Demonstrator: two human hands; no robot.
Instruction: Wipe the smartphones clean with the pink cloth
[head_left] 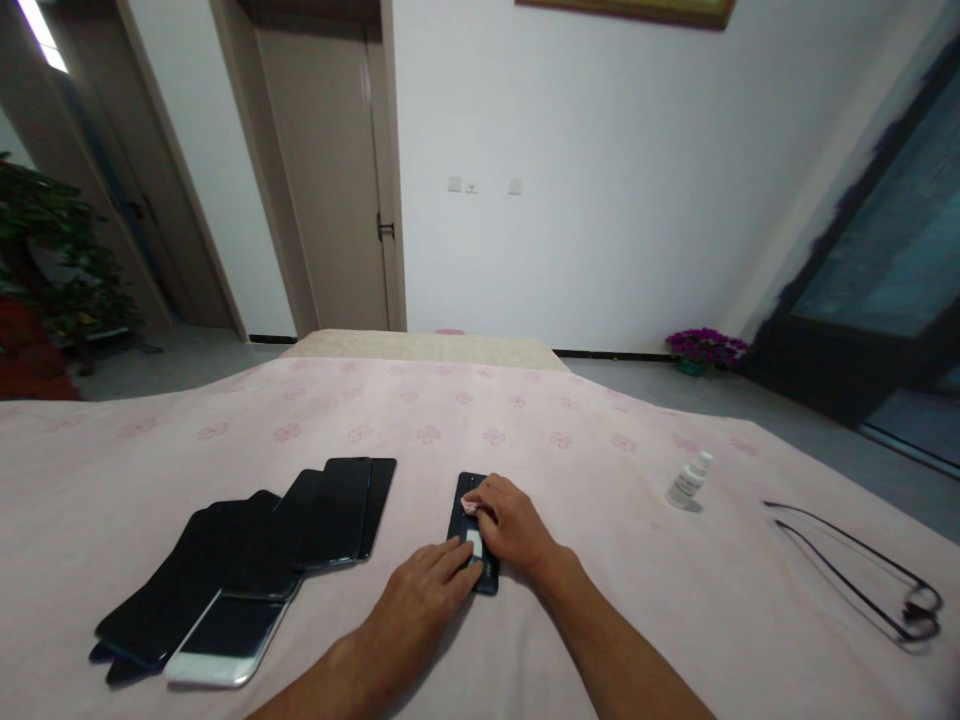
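A dark phone (489, 580) lies on the pink floral cloth in front of me, with a whitish rectangle, perhaps a label, near its middle. My left hand (424, 590) holds its lower left part, fingers pressed together over the surface. My right hand (514, 525) pinches a small pinkish-white piece of cloth or tissue (471, 506) against the phone's upper half. Those fingers hide part of the phone. To the left, several dark phones (217, 550) lie overlapping in a fanned row, and a phone with a white edge (217, 668) sits at the near end.
A small white bottle (686, 482) stands right of my hands. Farther right, dark-framed glasses (862, 570) lie with their arms spread. The pink floral cloth (600, 600) covers the surface. Beyond are a door (322, 170), purple flowers (705, 345) and a leafy plant (52, 240).
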